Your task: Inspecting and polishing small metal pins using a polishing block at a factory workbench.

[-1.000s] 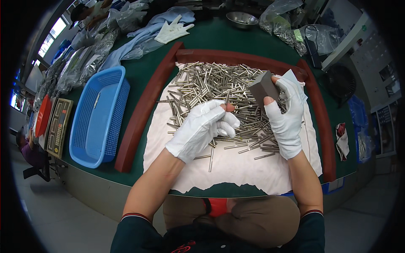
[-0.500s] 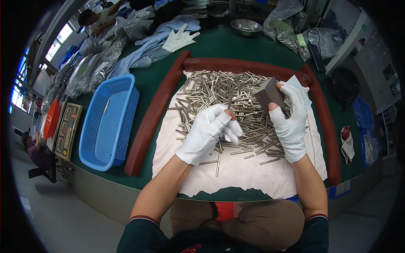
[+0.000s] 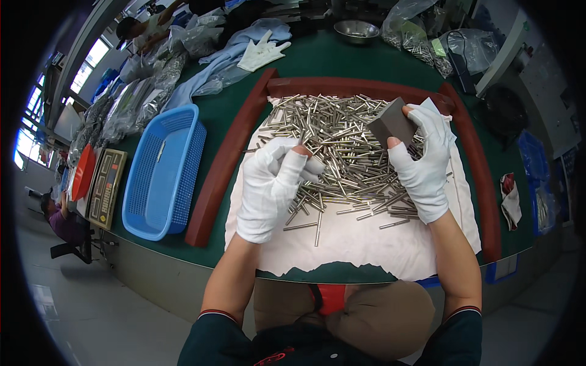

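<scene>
A loose heap of short metal pins [image 3: 342, 131] covers a pale pink cloth [image 3: 360, 244]. Over the heap's left side, my left hand [image 3: 268, 189] is closed, thumb and fingers pinched together in a white glove with a bare thumb tip. A thin metal pin seems to stick up from that pinch, mostly hidden by the fingers. On the right, my right hand [image 3: 422, 165], gloved the same way, grips a dark grey-brown rectangular block [image 3: 394, 124] between thumb and fingers, tilted above the pins.
A dark red wooden frame [image 3: 221, 165] borders the cloth on three sides. To its left stand a blue plastic basket [image 3: 135, 201] and a scale [image 3: 107, 189] with a red pan. A metal bowl [image 3: 356, 30], bagged parts and a spare white glove [image 3: 264, 52] lie farther back.
My left hand has moved left, away from the middle of the heap, and turned more upright. My right hand keeps the block in nearly the same place. The whole view has shifted slightly.
</scene>
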`<state>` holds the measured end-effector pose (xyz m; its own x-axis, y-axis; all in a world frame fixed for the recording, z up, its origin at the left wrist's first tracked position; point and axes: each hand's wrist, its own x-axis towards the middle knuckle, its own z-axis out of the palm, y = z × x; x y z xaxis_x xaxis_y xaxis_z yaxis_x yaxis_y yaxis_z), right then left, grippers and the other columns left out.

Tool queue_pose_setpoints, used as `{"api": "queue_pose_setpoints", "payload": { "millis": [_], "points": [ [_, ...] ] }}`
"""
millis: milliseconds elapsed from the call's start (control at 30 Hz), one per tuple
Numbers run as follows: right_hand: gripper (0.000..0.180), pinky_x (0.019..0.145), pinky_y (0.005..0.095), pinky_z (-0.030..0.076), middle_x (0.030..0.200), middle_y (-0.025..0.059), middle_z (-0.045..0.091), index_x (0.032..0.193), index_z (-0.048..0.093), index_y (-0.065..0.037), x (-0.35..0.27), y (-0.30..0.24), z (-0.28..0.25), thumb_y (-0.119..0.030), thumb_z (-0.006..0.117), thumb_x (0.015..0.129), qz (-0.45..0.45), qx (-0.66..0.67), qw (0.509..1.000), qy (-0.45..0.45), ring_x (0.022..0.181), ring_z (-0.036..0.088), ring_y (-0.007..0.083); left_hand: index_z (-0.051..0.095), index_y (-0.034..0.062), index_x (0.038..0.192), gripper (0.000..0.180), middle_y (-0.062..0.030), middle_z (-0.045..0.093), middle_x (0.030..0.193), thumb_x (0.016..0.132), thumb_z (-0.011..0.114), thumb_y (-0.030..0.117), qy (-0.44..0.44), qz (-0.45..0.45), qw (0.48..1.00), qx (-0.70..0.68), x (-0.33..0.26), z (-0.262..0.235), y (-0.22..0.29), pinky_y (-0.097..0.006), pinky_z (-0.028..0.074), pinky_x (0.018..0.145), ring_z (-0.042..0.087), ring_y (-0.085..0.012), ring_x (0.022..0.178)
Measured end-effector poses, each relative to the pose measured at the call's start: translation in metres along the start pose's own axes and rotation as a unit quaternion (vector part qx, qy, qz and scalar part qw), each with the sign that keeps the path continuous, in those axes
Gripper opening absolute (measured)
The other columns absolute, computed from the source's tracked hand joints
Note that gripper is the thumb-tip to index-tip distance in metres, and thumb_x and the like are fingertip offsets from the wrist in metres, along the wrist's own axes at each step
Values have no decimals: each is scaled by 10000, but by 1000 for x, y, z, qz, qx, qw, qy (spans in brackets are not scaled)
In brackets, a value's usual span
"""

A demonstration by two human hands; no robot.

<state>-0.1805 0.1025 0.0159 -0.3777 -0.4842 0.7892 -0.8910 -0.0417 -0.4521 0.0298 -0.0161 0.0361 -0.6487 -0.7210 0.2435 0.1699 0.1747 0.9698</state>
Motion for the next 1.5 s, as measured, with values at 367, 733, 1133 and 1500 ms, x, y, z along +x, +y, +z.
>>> {"api": "queue_pose_setpoints", "payload": {
  "millis": [367,733,1133,1500],
  "points": [
    [477,907,398,472,1123,153,594,1113,579,-5,-4,-5,-17,-109,723,671,-17,-16,1000,-5,1035,580,322,587,-7,1049,108,-45,623,709,953,546,20,112,122,849,501,-35,-122,55,-222,476,575,571,-86,609],
    [441,901,387,468,1104,148,598,1099,582,2,-3,2,-6,-96,726,694,-20,-15,1000,-2,1017,581,315,636,36,794,166,-174,630,668,830,705,182,136,-10,724,676,-21,-197,48,-420,470,585,633,-344,638],
    [406,890,362,476,1088,126,623,1090,602,-4,-6,9,-3,-123,750,731,-40,-25,999,11,997,605,284,679,1,907,257,-145,671,703,859,701,253,175,62,655,732,-19,-189,59,-350,504,610,680,-267,657],
    [412,1052,404,397,1136,112,635,1129,604,-34,-7,9,-2,-116,738,748,-67,-45,996,-25,1061,605,280,689,50,894,163,-108,628,723,735,724,50,-85,79,792,599,-42,-77,18,-342,485,601,618,-297,654]
  ]
}}
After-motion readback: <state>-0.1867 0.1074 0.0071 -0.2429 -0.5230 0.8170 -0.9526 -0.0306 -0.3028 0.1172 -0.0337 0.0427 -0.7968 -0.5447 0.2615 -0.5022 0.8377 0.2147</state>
